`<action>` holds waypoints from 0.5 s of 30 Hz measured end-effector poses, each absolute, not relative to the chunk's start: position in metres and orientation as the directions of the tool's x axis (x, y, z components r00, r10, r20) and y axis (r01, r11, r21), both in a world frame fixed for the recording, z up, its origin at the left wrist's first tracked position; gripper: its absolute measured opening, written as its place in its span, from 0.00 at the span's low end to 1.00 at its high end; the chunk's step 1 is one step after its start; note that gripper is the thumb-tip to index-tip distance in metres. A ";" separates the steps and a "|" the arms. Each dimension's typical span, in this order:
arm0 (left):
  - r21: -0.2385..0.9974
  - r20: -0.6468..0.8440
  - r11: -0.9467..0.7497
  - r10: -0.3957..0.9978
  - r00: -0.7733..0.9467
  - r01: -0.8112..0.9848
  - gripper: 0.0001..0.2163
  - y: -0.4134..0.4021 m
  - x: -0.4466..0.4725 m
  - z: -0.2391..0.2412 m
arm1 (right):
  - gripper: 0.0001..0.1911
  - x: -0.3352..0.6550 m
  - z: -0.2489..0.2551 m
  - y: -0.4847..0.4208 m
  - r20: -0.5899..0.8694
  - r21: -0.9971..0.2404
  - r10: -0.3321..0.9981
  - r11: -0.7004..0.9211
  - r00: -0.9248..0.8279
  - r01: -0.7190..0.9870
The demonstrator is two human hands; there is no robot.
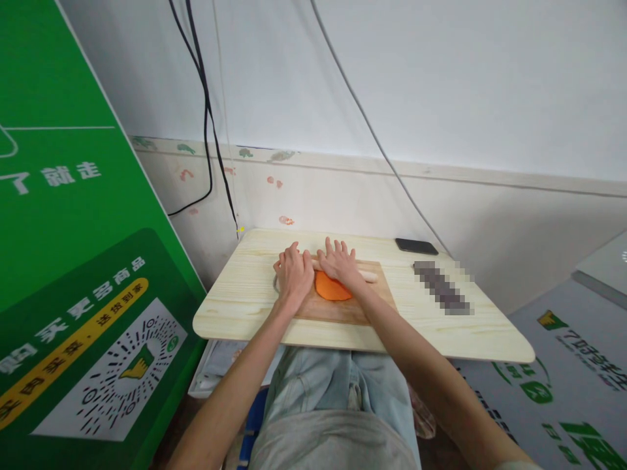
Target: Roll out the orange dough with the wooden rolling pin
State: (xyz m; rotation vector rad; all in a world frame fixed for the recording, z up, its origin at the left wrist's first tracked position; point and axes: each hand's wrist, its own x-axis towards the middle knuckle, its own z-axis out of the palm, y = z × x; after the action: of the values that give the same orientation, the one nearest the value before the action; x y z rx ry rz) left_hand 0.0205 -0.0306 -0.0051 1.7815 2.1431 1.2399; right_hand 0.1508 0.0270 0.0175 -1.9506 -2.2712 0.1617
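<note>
A flat piece of orange dough [332,288] lies on a brown wooden board [343,308] set on a pale wooden table [235,307]. Across the far edge of the dough lies a thin wooden rolling pin [368,277]. My left hand [294,273] rests flat on the pin's left part, fingers stretched forward. My right hand [340,263] lies flat on the pin's middle, fingers spread, just beyond the dough. Most of the pin is hidden under both palms; only its right end shows.
A dark phone [416,246] lies at the table's far right, with a blurred-out object [443,288] in front of it. A green printed board [73,261] leans at the left. Cables [210,130] hang down the white wall behind. My legs are under the table.
</note>
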 end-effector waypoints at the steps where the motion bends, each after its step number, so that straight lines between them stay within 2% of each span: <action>1: 0.621 0.410 -0.011 0.857 -0.313 0.784 0.20 -0.030 0.021 -0.005 | 0.39 0.152 0.019 0.034 0.005 -0.193 0.989 0.144 -0.145 0.971; 4: 0.613 0.422 -0.009 0.849 -0.317 0.790 0.19 -0.030 0.020 -0.006 | 0.39 0.153 0.020 0.037 -0.009 -0.202 0.991 0.127 -0.132 0.971; 8: 0.612 0.493 -0.042 0.802 -0.339 0.790 0.19 -0.031 0.019 -0.007 | 0.37 0.147 0.013 -0.001 0.161 -0.124 0.975 0.175 -0.155 0.977; 15: 0.582 0.574 -0.130 0.765 -0.292 0.803 0.18 -0.034 0.021 -0.008 | 0.34 0.136 -0.005 -0.077 0.296 -0.083 0.937 0.218 -0.185 0.972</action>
State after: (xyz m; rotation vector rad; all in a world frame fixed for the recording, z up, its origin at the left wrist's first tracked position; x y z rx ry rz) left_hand 0.0213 -0.0341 -0.0084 1.8929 2.0994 1.4638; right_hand 0.1356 -0.0773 -0.0046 -1.7950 -2.2132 -0.1773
